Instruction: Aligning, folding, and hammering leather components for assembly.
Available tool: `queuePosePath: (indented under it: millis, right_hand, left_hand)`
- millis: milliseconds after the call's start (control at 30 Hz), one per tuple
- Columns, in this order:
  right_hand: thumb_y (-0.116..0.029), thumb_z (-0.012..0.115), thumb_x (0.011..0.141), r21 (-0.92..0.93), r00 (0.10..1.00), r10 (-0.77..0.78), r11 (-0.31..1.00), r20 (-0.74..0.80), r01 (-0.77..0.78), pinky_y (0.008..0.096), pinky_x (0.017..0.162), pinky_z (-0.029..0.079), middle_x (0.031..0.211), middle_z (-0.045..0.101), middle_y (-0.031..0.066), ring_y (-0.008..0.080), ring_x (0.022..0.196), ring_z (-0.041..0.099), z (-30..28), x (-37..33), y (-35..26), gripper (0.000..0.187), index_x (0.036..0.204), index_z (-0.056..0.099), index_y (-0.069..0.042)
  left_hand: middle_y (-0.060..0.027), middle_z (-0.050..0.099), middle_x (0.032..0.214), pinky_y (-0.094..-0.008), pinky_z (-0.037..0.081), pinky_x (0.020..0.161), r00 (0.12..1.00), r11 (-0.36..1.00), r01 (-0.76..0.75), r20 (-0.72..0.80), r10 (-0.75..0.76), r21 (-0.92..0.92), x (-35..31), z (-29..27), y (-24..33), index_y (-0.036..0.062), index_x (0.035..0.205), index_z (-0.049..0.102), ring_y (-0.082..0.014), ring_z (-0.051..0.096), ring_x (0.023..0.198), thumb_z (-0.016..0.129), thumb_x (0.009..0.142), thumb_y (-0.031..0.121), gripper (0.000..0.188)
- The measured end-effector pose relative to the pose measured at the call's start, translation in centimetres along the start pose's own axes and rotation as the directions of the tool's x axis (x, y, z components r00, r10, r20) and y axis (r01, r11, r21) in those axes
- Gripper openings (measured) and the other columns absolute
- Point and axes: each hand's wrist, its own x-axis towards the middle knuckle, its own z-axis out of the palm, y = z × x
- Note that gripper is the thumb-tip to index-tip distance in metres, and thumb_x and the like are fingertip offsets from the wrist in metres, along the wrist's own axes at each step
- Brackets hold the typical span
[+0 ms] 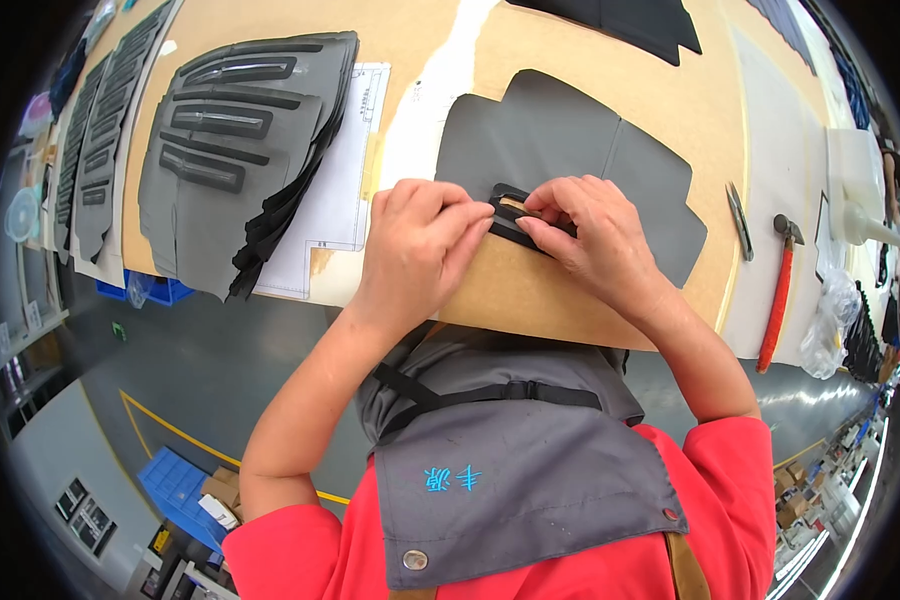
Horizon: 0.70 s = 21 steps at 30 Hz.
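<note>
A grey, leather-like panel point(570, 130) lies flat near the front edge of the tan table. At its lower left edge is a black strip point(516, 233) with a long slot, the tan surface showing through the opening. My left hand point(410, 240) pinches the left end of this strip between thumb and fingertips. From the other side, the thumb and bent fingers of my right hand point(602, 232) close on the strip and cover its right part. Whatever lies under my fingertips is hidden.
On the left sits a stack of grey panels point(220, 90) with black slotted strips, beside a white drawn sheet point(290, 265). To the right lie a slim metal tool point(739, 220), a red-handled hammer point(778, 305), a white bottle point(855, 180) and a clear plastic bag point(828, 325).
</note>
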Motion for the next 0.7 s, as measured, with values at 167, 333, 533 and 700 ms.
queuePosePath:
  millis: [167,333,533,700]
  right_hand:
    - [-0.013,0.077,0.087,0.062,0.999,-0.038,0.997,-0.028,0.039,0.0399,0.074,0.048,0.084,0.066,0.0054,0.0268,0.080,0.061,0.1,0.1,0.5,0.013,0.091,0.067,-0.008]
    - [-0.011,0.077,0.087,0.109,0.995,-0.092,0.989,-0.047,0.097,0.0407,0.074,0.051,0.087,0.067,0.0063,0.0276,0.082,0.062,0.5,0.3,1.1,0.010,0.095,0.070,-0.008]
    - [-0.008,0.077,0.086,0.108,0.969,-0.227,0.966,-0.094,0.236,0.0396,0.075,0.052,0.090,0.067,0.0062,0.0272,0.083,0.063,1.0,0.5,2.1,0.011,0.097,0.074,-0.008]
    - [-0.005,0.078,0.083,0.058,0.941,-0.303,0.948,-0.150,0.314,0.0379,0.074,0.052,0.089,0.066,0.0048,0.0246,0.081,0.063,1.5,0.4,2.6,0.014,0.096,0.075,-0.008]
  left_hand:
    - [-0.0069,0.070,0.089,-0.0371,0.050,0.077,0.962,0.950,0.267,0.110,-0.251,-0.165,2.2,-0.2,-0.2,0.0042,0.091,0.069,-0.0238,0.062,0.082,0.081,0.084,0.011,0.015]
    - [-0.0063,0.068,0.086,-0.0322,0.052,0.068,0.916,0.916,0.366,0.237,-0.323,-0.165,4.1,-1.2,0.0,0.0013,0.095,0.067,-0.0171,0.063,0.075,0.080,0.083,0.010,0.020]
    - [-0.0040,0.068,0.086,-0.0271,0.055,0.072,0.774,0.798,0.570,0.454,-0.442,-0.195,5.8,-1.8,0.4,0.0008,0.098,0.064,-0.0100,0.065,0.077,0.076,0.088,0.008,0.017]
    - [-0.0036,0.069,0.087,-0.0262,0.056,0.075,0.689,0.752,0.646,0.526,-0.499,-0.131,6.7,-2.1,0.7,0.0010,0.098,0.064,-0.0093,0.065,0.079,0.075,0.089,0.009,0.016]
